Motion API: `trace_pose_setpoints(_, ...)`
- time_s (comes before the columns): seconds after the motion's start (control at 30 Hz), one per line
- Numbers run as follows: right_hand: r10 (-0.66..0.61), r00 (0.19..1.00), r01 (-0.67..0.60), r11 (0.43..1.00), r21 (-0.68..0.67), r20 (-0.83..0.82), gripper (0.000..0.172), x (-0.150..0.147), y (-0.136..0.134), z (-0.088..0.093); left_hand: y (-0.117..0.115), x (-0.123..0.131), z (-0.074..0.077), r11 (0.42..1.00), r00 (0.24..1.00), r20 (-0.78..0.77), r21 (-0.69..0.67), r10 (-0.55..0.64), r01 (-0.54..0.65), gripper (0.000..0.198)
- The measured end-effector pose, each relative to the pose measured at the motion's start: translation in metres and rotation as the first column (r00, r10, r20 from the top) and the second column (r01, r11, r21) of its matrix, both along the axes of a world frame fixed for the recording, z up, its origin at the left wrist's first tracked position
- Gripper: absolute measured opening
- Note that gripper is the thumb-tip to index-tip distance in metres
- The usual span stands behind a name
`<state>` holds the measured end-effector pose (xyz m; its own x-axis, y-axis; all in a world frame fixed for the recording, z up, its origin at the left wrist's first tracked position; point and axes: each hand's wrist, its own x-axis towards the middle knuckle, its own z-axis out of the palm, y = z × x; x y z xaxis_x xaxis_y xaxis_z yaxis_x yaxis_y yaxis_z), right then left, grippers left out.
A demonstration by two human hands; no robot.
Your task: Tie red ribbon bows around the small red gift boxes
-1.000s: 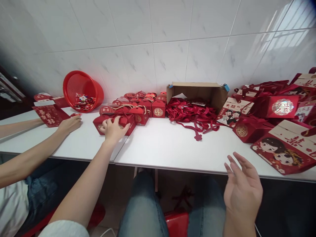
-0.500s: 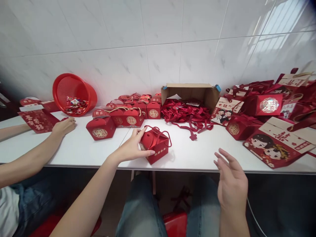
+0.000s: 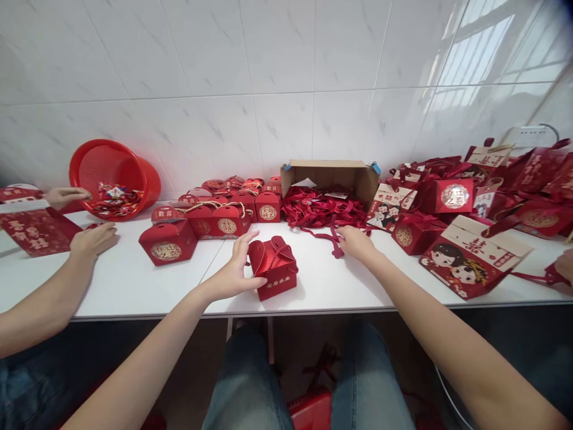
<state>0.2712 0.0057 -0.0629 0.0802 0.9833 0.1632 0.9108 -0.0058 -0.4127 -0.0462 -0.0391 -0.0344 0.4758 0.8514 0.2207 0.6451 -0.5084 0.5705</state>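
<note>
A small red gift box with a twisted red cord over its top stands on the white table in front of me. My left hand grips its left side, thumb at the front and fingers behind. Farther right, my right hand has its fingertips closed on a dark red ribbon that trails onto the table. That ribbon lies just before a cardboard box tipped on its side, with a heap of red ribbons spilling from it. My right fingertips are partly hidden by the hand.
Left of me, a co-worker's hands are at a red paper bag and a red basket of wrapped sweets. Closed red boxes line the table's back. Patterned gift bags pile up at right, where another person's hand shows.
My right hand has moved from above the table's front edge forward and left to the ribbon. My left hand stays at the gift box. A co-worker's hand has come to the basket.
</note>
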Motion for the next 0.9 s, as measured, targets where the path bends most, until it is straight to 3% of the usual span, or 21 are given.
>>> trace_pose_setpoints(0.07,-0.011,1.0,0.011,1.0,0.003,-0.019,0.02,-0.006,0.014,-0.004,-0.003,0.006,0.004,0.999,0.997,-0.07,0.041,0.023,-0.02,0.081)
trace_pose_setpoints(0.13,-0.044,0.998,0.043,0.999,-0.013,-0.054,0.015,-0.01,0.024,-0.011,-0.007,0.013,0.007,0.985,0.99,-0.134,0.17,0.051,-0.028,0.071)
trace_pose_setpoints(0.23,-0.083,0.987,0.083,0.997,-0.011,-0.134,0.009,-0.011,0.034,-0.018,-0.014,0.023,0.007,0.905,0.983,-0.173,0.425,0.064,0.016,0.05)
trace_pose_setpoints(0.33,-0.092,0.969,0.112,0.991,0.076,-0.23,0.012,-0.007,0.038,-0.016,-0.014,0.026,-0.003,0.825,0.987,-0.155,0.562,0.041,0.054,0.028)
trace_pose_setpoints(0.47,-0.062,0.934,0.155,0.958,0.242,-0.352,0.026,-0.001,0.036,0.005,-0.007,0.021,-0.019,0.764,0.984,-0.178,0.636,0.005,0.111,0.023)
trace_pose_setpoints(0.63,0.045,0.892,0.161,0.899,0.408,-0.45,0.032,-0.002,0.021,0.056,-0.007,0.018,-0.023,0.747,0.979,-0.202,0.649,-0.014,0.145,0.028)
trace_pose_setpoints(0.7,0.17,0.787,0.139,0.888,0.439,-0.593,0.032,-0.007,0.012,0.079,-0.011,0.021,-0.02,0.765,0.99,-0.141,0.637,-0.005,0.095,0.025)
trace_pose_setpoints(0.8,0.361,0.464,0.039,0.904,0.426,-0.809,0.031,-0.018,-0.007,0.105,-0.023,0.032,-0.012,0.791,0.998,0.025,0.609,0.051,-0.055,0.018)
trace_pose_setpoints(0.83,0.388,0.389,-0.01,0.909,0.418,-0.836,0.03,-0.023,-0.015,0.11,-0.027,0.036,-0.008,0.798,0.993,0.088,0.592,0.074,-0.112,0.016)
trace_pose_setpoints(0.9,0.418,0.311,-0.091,0.907,0.411,-0.854,0.029,-0.033,-0.031,0.117,-0.034,0.047,0.001,0.82,0.978,0.185,0.542,0.095,-0.182,0.017)
